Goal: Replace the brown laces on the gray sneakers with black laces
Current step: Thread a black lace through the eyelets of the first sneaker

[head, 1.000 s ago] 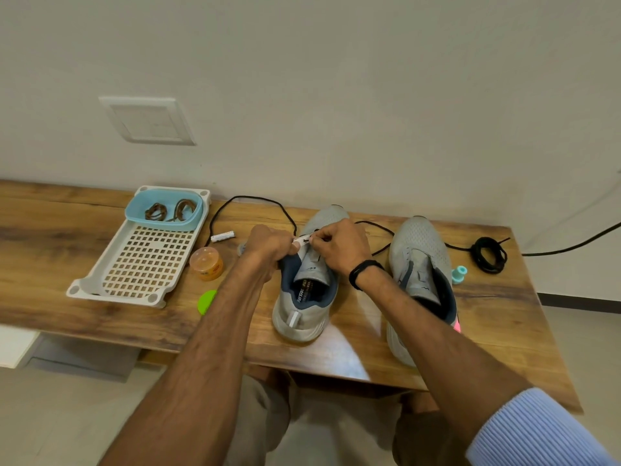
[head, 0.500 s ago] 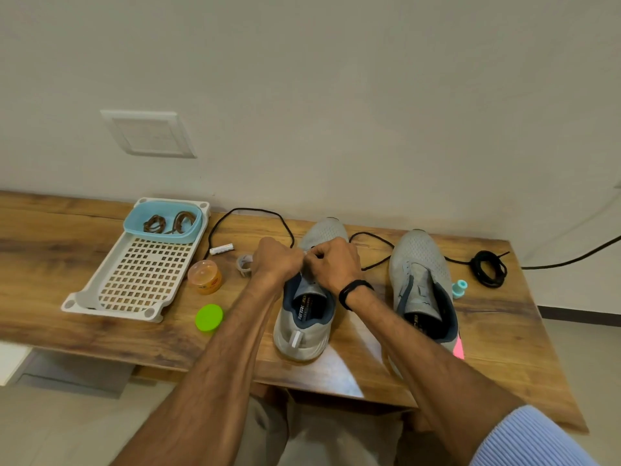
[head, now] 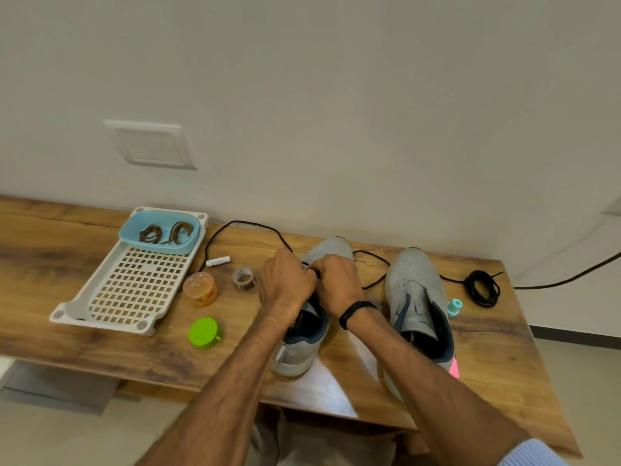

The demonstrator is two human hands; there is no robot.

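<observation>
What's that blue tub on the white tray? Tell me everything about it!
The tub is light blue, smooth plastic by its look, oblong with rounded corners and low walls. It sits upright and open-topped on the far end of the white gridded tray. Two coiled brown laces lie inside. Nothing else touches it.

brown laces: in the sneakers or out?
Out. The brown laces lie coiled in the blue tub on the white tray; the right sneaker looks unlaced.
</observation>
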